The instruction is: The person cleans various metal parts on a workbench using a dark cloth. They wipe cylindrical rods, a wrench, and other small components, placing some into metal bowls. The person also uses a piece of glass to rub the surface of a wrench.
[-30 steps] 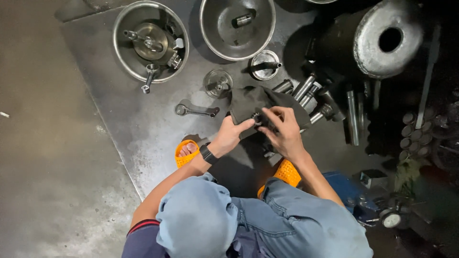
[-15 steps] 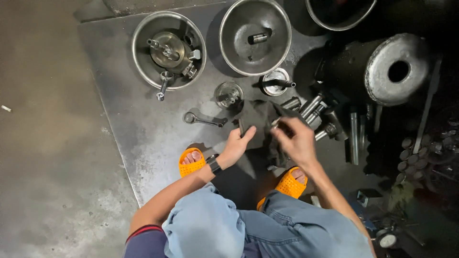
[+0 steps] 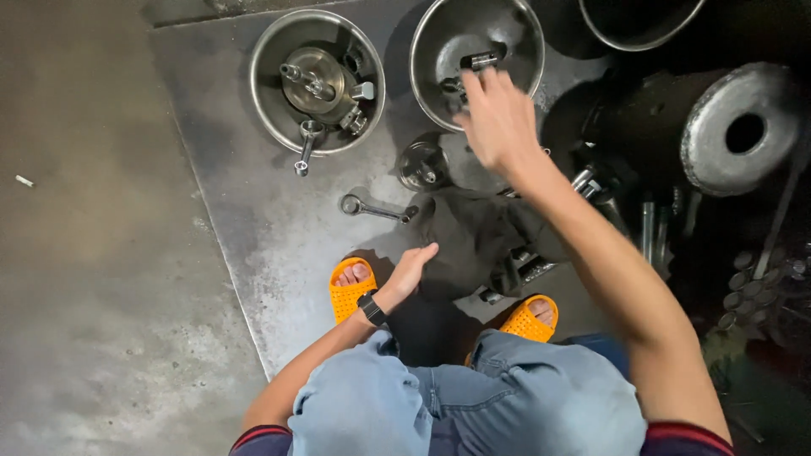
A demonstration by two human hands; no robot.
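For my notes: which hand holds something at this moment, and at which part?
Left hand rests on the edge of the dark cloth. Right hand reaches over the steel bowl; any hold cannot be told.

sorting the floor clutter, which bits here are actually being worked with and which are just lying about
In hand:
- right hand, reaching over the middle bowl with a small metal part in it
- left hand, resting by the dark rag

Lying about:
- wrench
- left bowl of parts
- big drum
- small cup
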